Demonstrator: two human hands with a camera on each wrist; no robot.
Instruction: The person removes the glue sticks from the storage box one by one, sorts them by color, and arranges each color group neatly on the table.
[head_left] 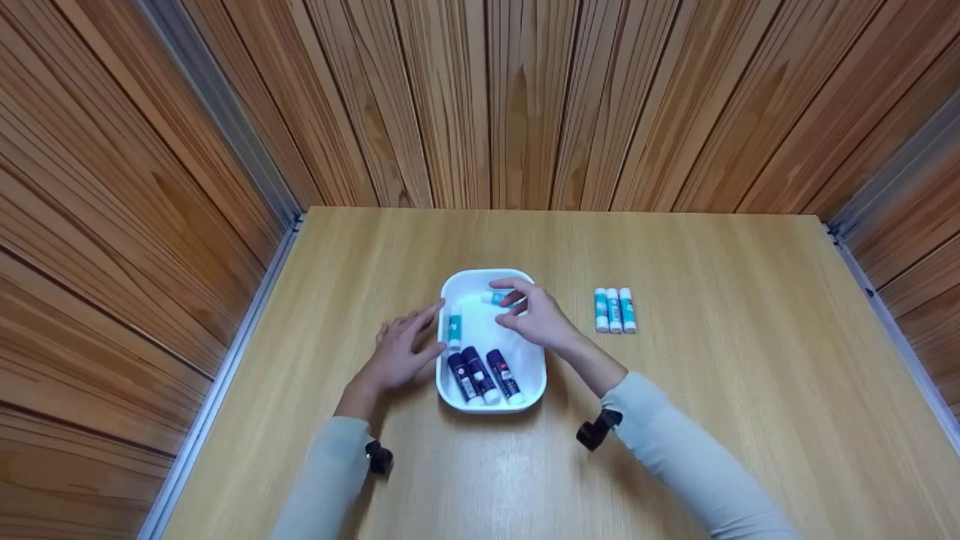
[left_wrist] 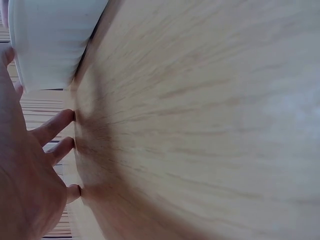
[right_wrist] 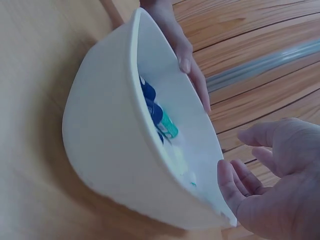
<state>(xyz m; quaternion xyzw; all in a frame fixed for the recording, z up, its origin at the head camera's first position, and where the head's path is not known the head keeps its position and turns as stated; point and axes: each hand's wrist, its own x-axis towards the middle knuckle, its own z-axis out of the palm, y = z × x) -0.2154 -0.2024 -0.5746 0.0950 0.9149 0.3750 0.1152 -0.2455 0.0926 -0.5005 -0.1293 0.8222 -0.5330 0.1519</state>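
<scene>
A white tub holds several glue sticks. Three are dark blue with white ends, one dark blue glue stick lying apart from the other two. A teal-and-white glue stick lies along the tub's left wall, and another teal glue stick is at the far end, partly hidden by my right hand. My right hand hovers over the tub with fingers loosely bent and nothing between them. My left hand rests at the left rim, thumb and forefinger against it; its other fingertips touch the table.
Three teal-and-white glue sticks stand in a row side by side on the wooden table, right of the tub. Wood-plank walls with metal corner rails enclose the table at the back and sides.
</scene>
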